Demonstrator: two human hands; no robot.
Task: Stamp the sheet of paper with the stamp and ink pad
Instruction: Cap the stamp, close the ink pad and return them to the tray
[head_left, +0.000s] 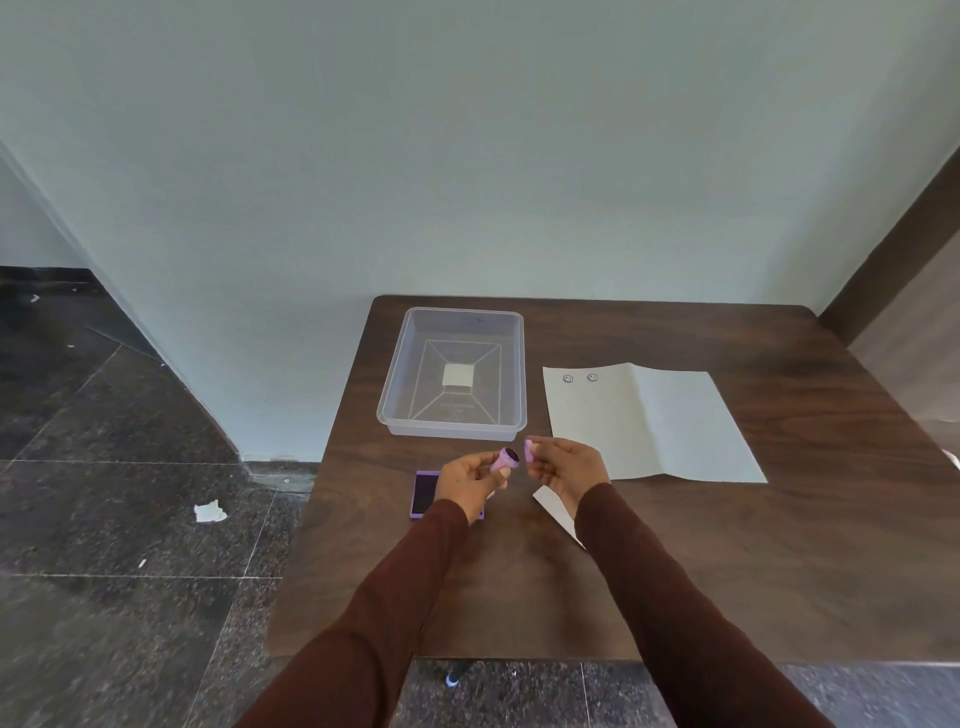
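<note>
My left hand (467, 478) grips a small purple stamp (505, 459), its dark inked face turned toward my right hand. My right hand (566, 467) pinches the stamp's purple cap (529, 450) a little apart from the stamp. Both hands hover above the table. Under my left hand lies the open purple ink pad (423, 494) with a dark pad, partly hidden by the wrist. The white sheet of paper (649, 421) lies to the right, creased down the middle, with two smiley stamps near its top left corner.
A clear plastic tray (395, 400) stands behind the hands, with a small white square inside. A white slip (553, 506) lies under my right wrist. The dark wooden table (727, 571) ends near the wall; dark tiled floor lies to the left.
</note>
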